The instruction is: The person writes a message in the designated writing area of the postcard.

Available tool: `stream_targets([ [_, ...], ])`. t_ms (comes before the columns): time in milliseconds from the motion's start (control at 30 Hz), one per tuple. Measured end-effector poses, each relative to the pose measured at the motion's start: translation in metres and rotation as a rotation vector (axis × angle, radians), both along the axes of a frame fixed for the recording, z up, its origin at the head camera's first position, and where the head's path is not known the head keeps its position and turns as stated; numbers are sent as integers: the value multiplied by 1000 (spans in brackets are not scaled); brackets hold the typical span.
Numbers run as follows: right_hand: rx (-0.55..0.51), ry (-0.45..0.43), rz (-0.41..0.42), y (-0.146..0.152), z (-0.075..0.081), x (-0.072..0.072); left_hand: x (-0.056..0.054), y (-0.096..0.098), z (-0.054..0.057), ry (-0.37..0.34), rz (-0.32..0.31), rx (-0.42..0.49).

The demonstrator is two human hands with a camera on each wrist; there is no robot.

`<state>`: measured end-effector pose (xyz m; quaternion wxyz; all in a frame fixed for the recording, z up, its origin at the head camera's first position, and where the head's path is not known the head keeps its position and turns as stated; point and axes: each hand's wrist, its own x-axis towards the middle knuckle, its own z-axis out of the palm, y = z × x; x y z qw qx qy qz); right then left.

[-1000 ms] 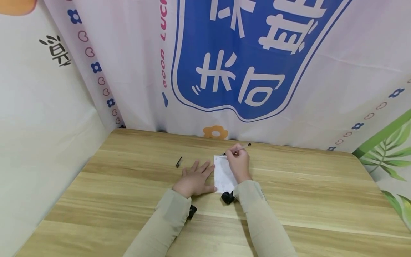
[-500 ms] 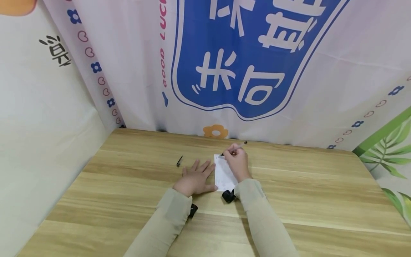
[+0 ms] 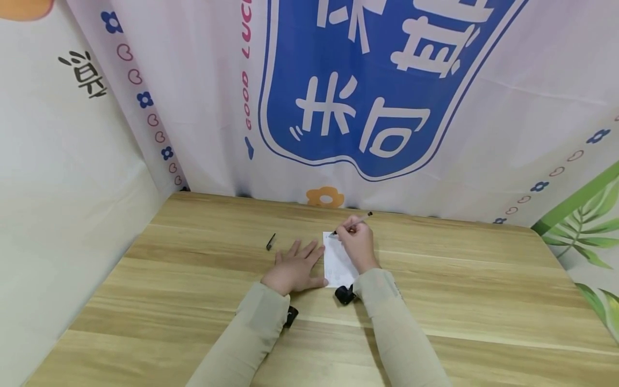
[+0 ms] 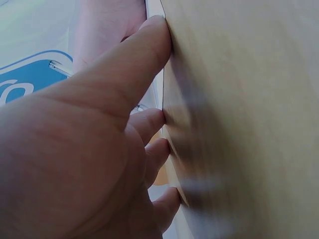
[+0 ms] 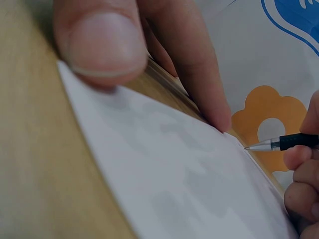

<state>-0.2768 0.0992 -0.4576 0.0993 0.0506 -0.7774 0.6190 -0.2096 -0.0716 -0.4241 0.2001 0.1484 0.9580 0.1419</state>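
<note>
A small white sheet of paper (image 3: 337,263) lies on the wooden table between both hands. My left hand (image 3: 293,270) rests flat with spread fingers, its thumb and index fingertip on the paper's left edge. In the right wrist view the left thumb (image 5: 107,47) presses the near corner of the sheet. My right hand (image 3: 358,244) pinches a pen (image 3: 360,220) with a clear barrel and black grip. The pen's silver tip (image 5: 256,146) meets the paper close to its far edge. A black pen cap (image 3: 270,242) lies beyond the left hand's fingers.
The wooden table (image 3: 193,301) reaches back to a hanging cloth (image 3: 213,107) printed with a blue badge and an orange flower. A pale wall covering (image 3: 63,188) borders the left side. Black wrist cameras (image 3: 344,294) sit at both sleeves.
Over the last second the right hand and pen have shifted slightly left, the pen tip staying near the paper's top. The left hand has kept its place on the paper's edge.
</note>
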Motion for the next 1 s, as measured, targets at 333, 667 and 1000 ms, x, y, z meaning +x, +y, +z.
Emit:
stream_targets([
  [333,-29,15,-21,4,-18,-14,-1,1,1,1,-1,-1],
  [667,-10,5,-28,3,-17,-13,-2,-1,2,-17,5,0],
  [1000,-16,-16,-18,5,-16,-10,0,0,0,-5,3,1],
])
